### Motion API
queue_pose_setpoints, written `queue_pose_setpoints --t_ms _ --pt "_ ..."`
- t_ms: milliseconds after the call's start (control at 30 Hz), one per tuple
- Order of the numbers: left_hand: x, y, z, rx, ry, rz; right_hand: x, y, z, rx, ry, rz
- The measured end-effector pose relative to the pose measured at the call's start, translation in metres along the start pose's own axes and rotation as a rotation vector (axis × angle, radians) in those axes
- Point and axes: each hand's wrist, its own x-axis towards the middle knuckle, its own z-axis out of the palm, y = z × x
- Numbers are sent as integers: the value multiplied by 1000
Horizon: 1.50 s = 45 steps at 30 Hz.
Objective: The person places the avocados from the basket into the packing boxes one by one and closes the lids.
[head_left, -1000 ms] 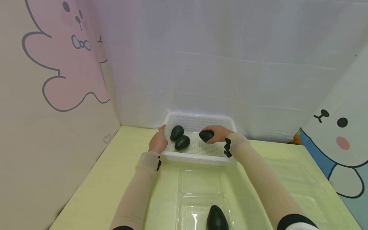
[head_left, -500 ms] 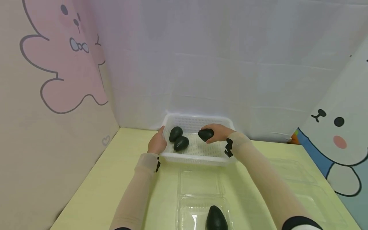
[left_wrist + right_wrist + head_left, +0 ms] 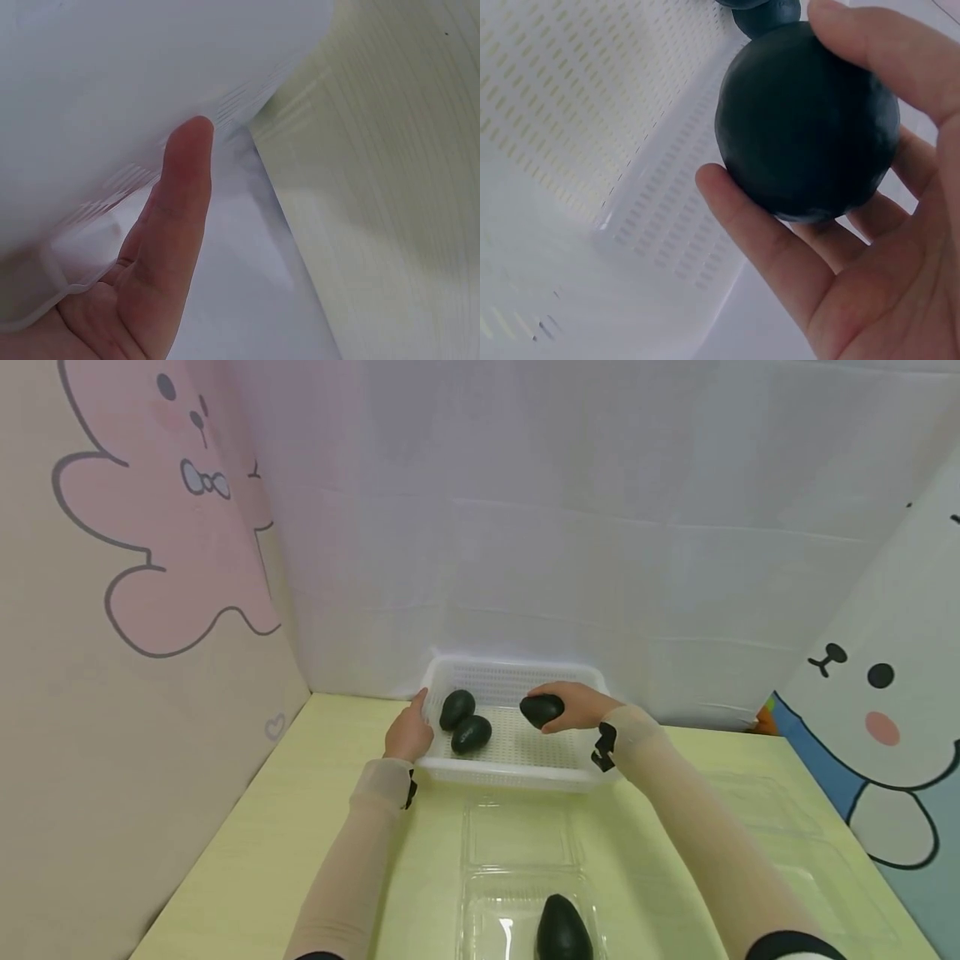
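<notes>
Dark green avocados (image 3: 457, 710) (image 3: 471, 735) lie side by side in the left part of a white perforated plastic basket (image 3: 510, 772). My right hand (image 3: 577, 703) grips another avocado (image 3: 542, 711) above the basket floor, thumb on one side and fingers curled round the other in the right wrist view. At the basket's left end, my left hand (image 3: 409, 731) holds the rim. The left wrist view shows a finger (image 3: 187, 180) of it stretched along the outer wall. One more avocado (image 3: 564, 929) sits in an open clear plastic clamshell box (image 3: 487, 914) near the front.
The basket stands at the back of a pale yellow table (image 3: 300, 810), against a white cloth wall (image 3: 525, 543). A second clear plastic box (image 3: 810, 868) lies open on the right. Side panels with cartoon animals (image 3: 195, 518) flank the table.
My right hand has shifted slightly right with its avocado, its forearm moving right too. The left hand stays at the basket's rim. The whole view has shifted a little.
</notes>
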Motion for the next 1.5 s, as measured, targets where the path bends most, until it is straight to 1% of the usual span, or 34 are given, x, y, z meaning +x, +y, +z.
queue_pose_setpoints --t_ms 233,467,733,900,1300,1500 --pt "1 -2 3 -2 2 10 -8 -4 -1 0 15 -25" --pt "1 2 5 -3 -11 16 -15 -5 -5 7 10 4" --pt "0 5 6 -7 -15 8 -19 -2 -4 19 18 -7" --pt "-1 4 6 -14 -16 4 -21 -2 -2 18 22 -24" --pt "0 0 2 -12 -16 -9 -26 -12 -5 40 34 -75" --pt "0 -1 2 -23 -21 -3 -28 -15 -5 55 45 -71"
